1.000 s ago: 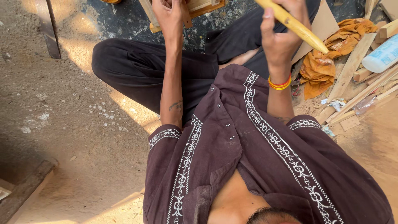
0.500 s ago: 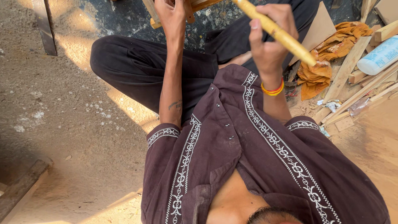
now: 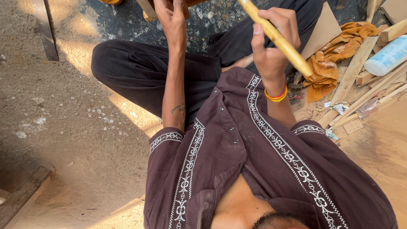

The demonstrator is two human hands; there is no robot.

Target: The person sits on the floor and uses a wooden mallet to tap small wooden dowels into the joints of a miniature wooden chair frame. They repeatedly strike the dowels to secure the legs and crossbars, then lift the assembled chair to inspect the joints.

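I sit cross-legged on the ground in a dark shirt and black trousers. My right hand [image 3: 273, 40] is closed around a long yellow wooden handle [image 3: 277, 40] that slants up to the left and runs out of the top edge; its head is out of view. My left hand [image 3: 170, 15] reaches to the top edge and rests on a wooden piece [image 3: 148, 10], most of which is cut off, so how it is held is unclear. An orange-red bangle [image 3: 275, 94] circles my right wrist.
An orange cloth [image 3: 335, 59] lies at the right beside a brown board [image 3: 324, 32], several wood strips [image 3: 360, 101] and a white bottle [image 3: 388, 55]. A dark metal bar [image 3: 45, 29] lies at the upper left. A wooden beam [image 3: 19, 199] sits at the lower left on sandy ground.
My right hand with the yellow handle has shifted left and tilted, so its lower end now points further down-right. My left hand stays on the wooden piece at the top.
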